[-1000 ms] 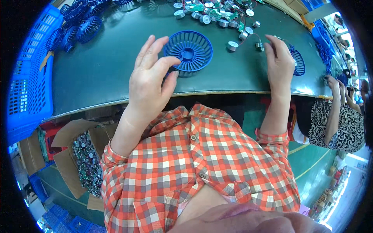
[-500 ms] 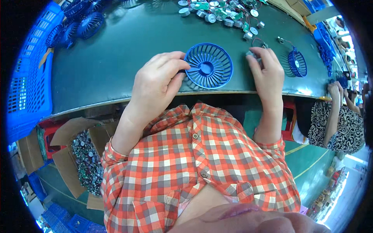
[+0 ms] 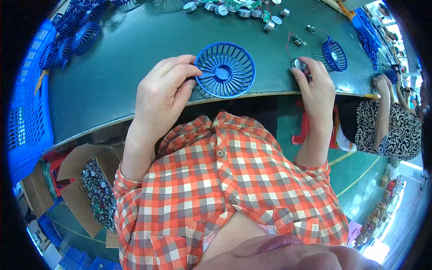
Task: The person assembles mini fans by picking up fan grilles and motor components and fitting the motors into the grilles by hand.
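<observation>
My left hand (image 3: 167, 85) pinches the left rim of a round blue fan guard (image 3: 223, 74), its slatted bowl facing up at the front of the table. To the right, my right hand (image 3: 316, 83) has a small silver motor (image 3: 299, 64) between thumb and fingers. A red wire runs from the motor to a little circuit board (image 3: 299, 41) lying on the table beyond it. Just past my right hand stands another blue fan guard (image 3: 335, 55) with a motor in its middle, wired to a second small board (image 3: 311, 29).
Several motors with green boards (image 3: 243, 13) lie heaped at the far side. Blue fan guards (image 3: 85, 37) pile up at the far left beside a blue plastic crate (image 3: 29, 96). Below stands an open carton (image 3: 76, 198) of small parts. At the right, a co-worker's arm (image 3: 382, 112) reaches the table.
The view has shifted, so the table's things appear further left and higher. My right hand has turned, bringing the motor's round face into sight. My left hand keeps its pinch on the fan guard.
</observation>
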